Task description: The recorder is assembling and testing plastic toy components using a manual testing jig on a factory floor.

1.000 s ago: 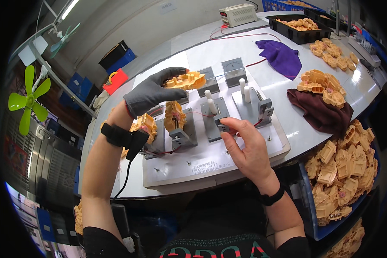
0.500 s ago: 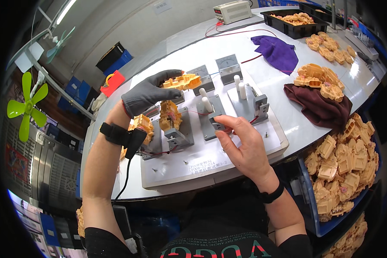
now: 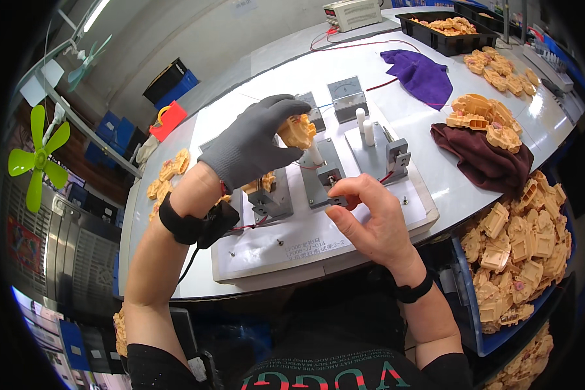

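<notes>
My left hand (image 3: 257, 140), in a grey glove, grips a yellow-orange moulded plastic housing (image 3: 297, 132) between thumb and fingers. It holds the housing over the white pegs (image 3: 316, 155) of the middle test fixture (image 3: 322, 170), partly covering them. My bare right hand (image 3: 370, 218) has thumb and forefinger closed about the small grey end block (image 3: 336, 200) of that fixture. Another housing (image 3: 264, 183) sits in the fixture to the left, partly hidden under my left hand. On the right, a fixture (image 3: 377, 153) with two white pegs carries no housing.
The fixtures stand on a white board (image 3: 305, 260) with wires and analog meters (image 3: 346, 97). A blue bin (image 3: 467, 292) of housings is at the right. Beyond lie a maroon cloth (image 3: 481, 156) under housings, a purple cloth (image 3: 419, 78) and a power supply (image 3: 352, 14). Loose housings (image 3: 169, 172) lie left.
My left hand has moved right with the housing, from above the left fixtures to the middle one, and turned it. My right hand has shifted slightly nearer to me at the block.
</notes>
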Demonstrator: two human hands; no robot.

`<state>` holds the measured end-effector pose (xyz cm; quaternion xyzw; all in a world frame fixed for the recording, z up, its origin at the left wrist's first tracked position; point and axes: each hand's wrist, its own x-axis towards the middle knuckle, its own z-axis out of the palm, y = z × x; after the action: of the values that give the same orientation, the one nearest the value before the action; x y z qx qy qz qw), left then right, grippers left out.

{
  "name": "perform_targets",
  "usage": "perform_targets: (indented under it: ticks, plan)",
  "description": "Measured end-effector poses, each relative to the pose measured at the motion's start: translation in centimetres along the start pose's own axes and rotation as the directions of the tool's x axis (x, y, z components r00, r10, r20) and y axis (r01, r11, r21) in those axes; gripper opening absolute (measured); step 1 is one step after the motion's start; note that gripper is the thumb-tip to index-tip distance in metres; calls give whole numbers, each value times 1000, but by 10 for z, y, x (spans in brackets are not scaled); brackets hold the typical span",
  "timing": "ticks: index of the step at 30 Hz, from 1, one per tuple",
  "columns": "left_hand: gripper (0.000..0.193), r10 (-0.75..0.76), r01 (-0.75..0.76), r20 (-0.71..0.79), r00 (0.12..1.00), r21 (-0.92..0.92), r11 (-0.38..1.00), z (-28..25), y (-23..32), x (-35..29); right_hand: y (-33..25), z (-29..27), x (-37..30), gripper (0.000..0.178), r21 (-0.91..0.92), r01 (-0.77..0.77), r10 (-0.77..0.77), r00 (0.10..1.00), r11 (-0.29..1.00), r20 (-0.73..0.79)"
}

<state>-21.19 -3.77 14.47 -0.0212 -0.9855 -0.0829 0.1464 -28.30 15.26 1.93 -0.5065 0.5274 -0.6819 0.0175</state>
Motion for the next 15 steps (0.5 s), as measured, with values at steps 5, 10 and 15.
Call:
perform_targets:
  ticks: [5,10,15]
  plan:
    - [59,-35,45,157,987,-63,997,-4,20,-4,2,-1,0,22,-9,19,-19,1000,1000,-1]
    - [66,-47,39,180,983,47,998,10,19,-11,0,-3,0,22,-27,-6,6,1000,1000,0]
    - [72,-149,123,448,881,86,989,22,14,-8,0,11,1,20,-39,-19,19,1000,999,9]
